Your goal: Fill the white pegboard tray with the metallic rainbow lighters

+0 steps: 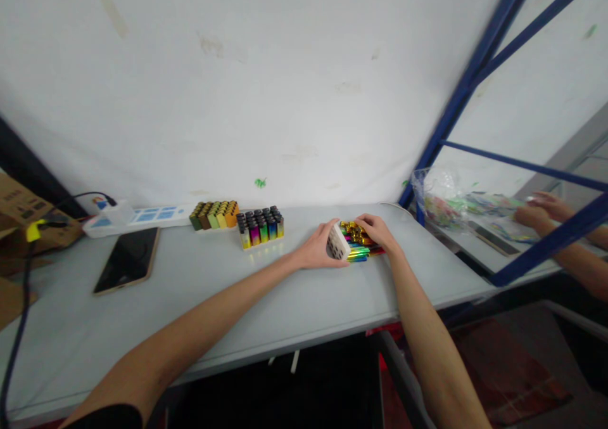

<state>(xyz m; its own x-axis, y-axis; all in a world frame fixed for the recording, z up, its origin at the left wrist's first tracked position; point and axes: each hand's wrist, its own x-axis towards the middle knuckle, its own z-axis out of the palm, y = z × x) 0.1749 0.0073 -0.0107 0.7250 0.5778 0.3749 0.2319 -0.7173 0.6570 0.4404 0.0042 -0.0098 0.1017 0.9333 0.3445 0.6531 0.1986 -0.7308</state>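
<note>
My left hand [319,248] is closed around a white tray with holes [338,241], which stands tipped on its side. Shiny coloured lighters [360,251] lie against the tray's right side, some with gold tops. Curled over those gold tops is my right hand [377,229], its fingertips partly hidden among them. To the left, a rack of black-topped lighters [261,226] in rainbow colours stands upright. Behind it sits a second group of gold-topped lighters [215,215] in green, yellow and orange.
A dark phone [127,260] and a white power strip [156,214] lie on the left of the table [199,289]. Cardboard [21,226] is at the far left. Beyond the blue metal frame [441,112], another person's hands [541,210] work near plastic bags [446,204].
</note>
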